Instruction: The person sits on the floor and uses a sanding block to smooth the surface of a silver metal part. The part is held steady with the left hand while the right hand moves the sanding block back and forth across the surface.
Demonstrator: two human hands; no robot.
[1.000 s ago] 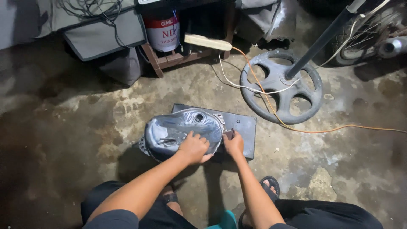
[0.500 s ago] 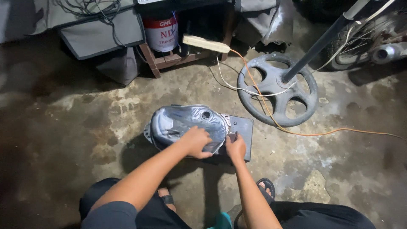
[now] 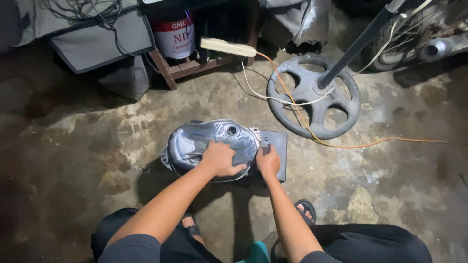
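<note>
A shiny silver metal tank (image 3: 204,141) with a round filler hole on top lies on a dark flat plate (image 3: 275,146) on the concrete floor. My left hand (image 3: 220,159) rests flat on the tank's near side, fingers spread over the metal. My right hand (image 3: 268,162) is at the tank's right end, over the dark plate, fingers closed around a small thin tool that is mostly hidden. Both forearms reach forward from my knees at the bottom of the view.
A grey round fan base (image 3: 312,95) with a dark pole stands to the upper right. Orange and white cables (image 3: 370,143) trail across the floor. A white and red paint can (image 3: 176,36) sits on a wooden stand at the back. My sandalled foot (image 3: 304,210) is below.
The view has shifted slightly. My left hand slid a little along the tank's near side; my right hand stays at the tank's right end.
</note>
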